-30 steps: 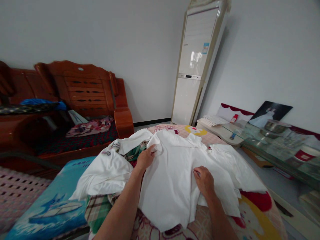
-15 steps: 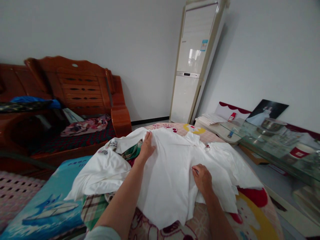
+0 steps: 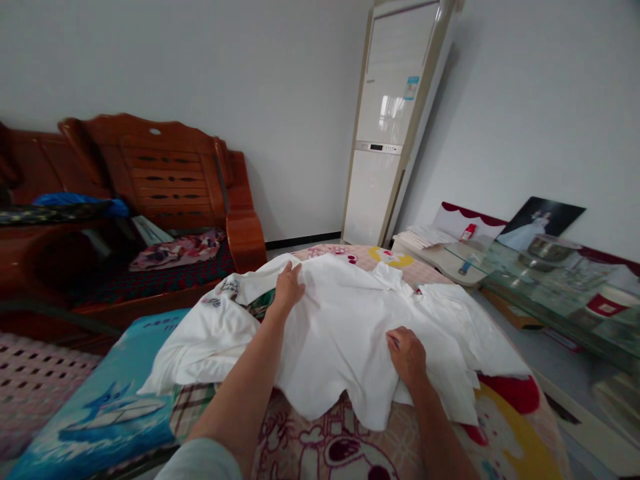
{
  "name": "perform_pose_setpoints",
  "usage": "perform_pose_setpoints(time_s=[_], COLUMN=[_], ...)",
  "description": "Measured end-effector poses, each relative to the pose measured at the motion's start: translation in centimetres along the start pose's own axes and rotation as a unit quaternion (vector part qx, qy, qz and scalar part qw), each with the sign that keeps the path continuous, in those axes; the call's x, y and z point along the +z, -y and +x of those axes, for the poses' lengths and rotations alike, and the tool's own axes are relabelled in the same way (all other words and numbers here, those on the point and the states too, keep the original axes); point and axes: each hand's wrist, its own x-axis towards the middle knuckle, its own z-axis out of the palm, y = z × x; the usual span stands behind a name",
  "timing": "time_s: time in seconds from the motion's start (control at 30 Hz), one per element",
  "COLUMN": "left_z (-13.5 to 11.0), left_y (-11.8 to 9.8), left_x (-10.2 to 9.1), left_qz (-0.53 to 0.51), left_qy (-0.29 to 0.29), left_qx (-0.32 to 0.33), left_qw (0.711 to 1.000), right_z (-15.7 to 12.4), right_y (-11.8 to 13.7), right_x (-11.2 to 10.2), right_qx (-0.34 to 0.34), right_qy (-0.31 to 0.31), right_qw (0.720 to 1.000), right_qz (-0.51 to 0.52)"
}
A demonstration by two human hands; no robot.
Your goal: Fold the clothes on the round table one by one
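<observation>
A white shirt (image 3: 340, 333) lies spread over a round table with a patterned cloth. My left hand (image 3: 290, 287) is closed on the shirt's upper left part, near the sleeve. My right hand (image 3: 407, 353) is curled, with its fingertips pinching the fabric at the right side. The lower hem is bunched up and wavy between my forearms. Another white garment (image 3: 450, 340) lies to the right, partly covered. White cloth with a small dark print (image 3: 215, 333) spreads on the left, and green plaid cloth (image 3: 193, 410) shows beneath it.
The patterned tablecloth (image 3: 505, 420) shows around the clothes. At left are a blue printed cushion (image 3: 120, 393), a pink woven basket (image 3: 40, 380) and a wooden sofa (image 3: 165, 180). A glass-topped stand (image 3: 540, 287) with a bowl and cup is at right. A tall air conditioner (image 3: 380, 133) fills the corner.
The shirt's lower hem has drawn up away from me and become wavier, baring more tablecloth. Both hands stay in nearly the same places; the left fingers have curled more. The view has shifted slightly.
</observation>
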Motion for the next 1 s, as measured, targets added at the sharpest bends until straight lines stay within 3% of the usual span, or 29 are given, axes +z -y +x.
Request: perform_pose_setpoints(time_s=[0.1,0.2,0.4,0.53,0.67,0.87,1.0], left_z=[-2.2,-5.7,-11.5,-12.4,-12.9,-12.7,-12.1], left_y=[0.3,1.0,0.9,0.2,0.6,1.7,2.4], left_x=[-1.4,-1.7,-1.4,-2.7,-4.1,-6.5,-8.7], left_qz=[-0.028,-0.019,0.033,0.006,-0.104,-0.204,-0.118], left_qy=[-0.02,-0.012,0.041,0.121,0.213,0.177,0.177], left_qx=[0.019,-0.003,-0.008,0.023,0.101,0.019,-0.007], left_qw=[0.999,1.0,0.999,0.992,0.966,0.963,0.977], right_z=[0.1,0.1,-2.9,-5.5,-5.9,-5.2,-5.8], right_y=[0.4,1.5,6.9,9.9,10.3,10.4,11.8], right_x=[-0.3,-1.3,-3.9,-3.2,-2.3,-3.4,-4.2], right_qx=[-0.001,-0.013,-0.116,-0.196,-0.161,-0.081,-0.125], right_qy=[-0.003,-0.008,0.029,0.071,0.028,0.061,0.169], right_qw=[1.0,0.999,0.973,0.954,0.947,0.934,0.896], right_qz=[0.004,0.052,0.199,0.216,0.276,0.342,0.391])
